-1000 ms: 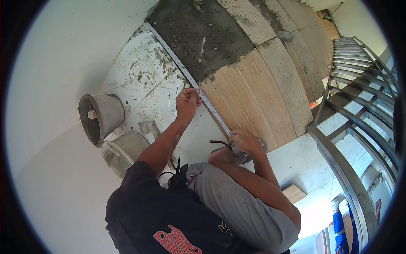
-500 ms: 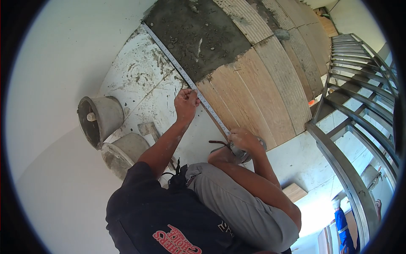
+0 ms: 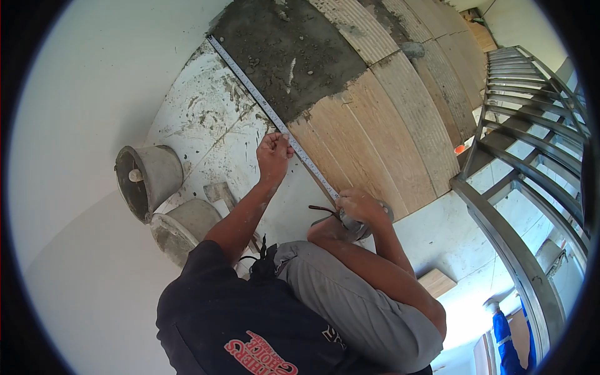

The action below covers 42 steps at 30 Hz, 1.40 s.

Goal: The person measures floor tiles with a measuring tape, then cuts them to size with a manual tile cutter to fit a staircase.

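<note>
A pale tape measure [image 3: 255, 94] stretches diagonally from the wall corner along the edge of grey mortar [image 3: 281, 56] and wood-look tiles [image 3: 369, 144]. My left hand [image 3: 275, 150] pinches the tape's lower edge with thumb and fingers, near the corner where mortar meets tile. At the tape's near end, my right hand [image 3: 357, 206] is closed round it, beside the tile edge and above my foot. The tape's case is not clearly visible under the right hand.
Two mortar-stained buckets [image 3: 159, 169] lie tipped at the left, near a trowel [image 3: 219, 192]. A metal railing [image 3: 500, 225] stands at the right. A tile piece [image 3: 436, 283] lies on the floor. Beyond the railing, a person in blue [image 3: 505, 337] is partly visible.
The view has shifted slightly. Beyond the railing, the person in blue has changed position. Both my hands keep their places on the tape.
</note>
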Motion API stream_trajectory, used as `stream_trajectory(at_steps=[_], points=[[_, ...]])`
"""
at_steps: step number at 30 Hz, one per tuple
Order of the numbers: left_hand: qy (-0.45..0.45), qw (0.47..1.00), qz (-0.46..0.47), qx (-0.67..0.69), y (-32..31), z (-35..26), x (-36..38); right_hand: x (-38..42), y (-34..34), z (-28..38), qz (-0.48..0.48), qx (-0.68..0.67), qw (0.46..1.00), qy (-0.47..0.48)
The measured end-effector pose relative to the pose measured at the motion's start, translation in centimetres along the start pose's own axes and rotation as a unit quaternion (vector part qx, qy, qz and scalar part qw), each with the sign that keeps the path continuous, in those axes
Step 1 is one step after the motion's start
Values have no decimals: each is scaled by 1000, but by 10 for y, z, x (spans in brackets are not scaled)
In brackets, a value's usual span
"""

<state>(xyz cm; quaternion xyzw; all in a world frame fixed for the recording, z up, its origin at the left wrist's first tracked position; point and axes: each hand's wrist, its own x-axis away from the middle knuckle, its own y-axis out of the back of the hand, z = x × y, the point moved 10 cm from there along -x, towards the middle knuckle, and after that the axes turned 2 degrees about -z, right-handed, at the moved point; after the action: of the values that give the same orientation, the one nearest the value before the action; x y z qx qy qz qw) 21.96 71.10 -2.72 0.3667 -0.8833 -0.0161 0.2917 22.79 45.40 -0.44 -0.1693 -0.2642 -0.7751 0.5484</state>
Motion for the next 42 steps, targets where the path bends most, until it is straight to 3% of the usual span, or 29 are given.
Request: stream_trajectory(at_steps=[8,9,11,14,42], points=[[17,1000,-12,7,-2,0,-1,0,-2,-20,-2,-74,990,-117],[25,1000,-15,6,-1,2,-2,0,-4,-23,-2,-74,990,-118],[35,999,-17,2,-1,3,-3,-3,-3,-11,-17,-10,1000,-19],[49,998,-25,-11,-1,2,-3,-2,-5,-22,-22,-62,993,-97],[54,996,-51,-41,3,0,1,1,-3,-17,-9,-70,992,-106]])
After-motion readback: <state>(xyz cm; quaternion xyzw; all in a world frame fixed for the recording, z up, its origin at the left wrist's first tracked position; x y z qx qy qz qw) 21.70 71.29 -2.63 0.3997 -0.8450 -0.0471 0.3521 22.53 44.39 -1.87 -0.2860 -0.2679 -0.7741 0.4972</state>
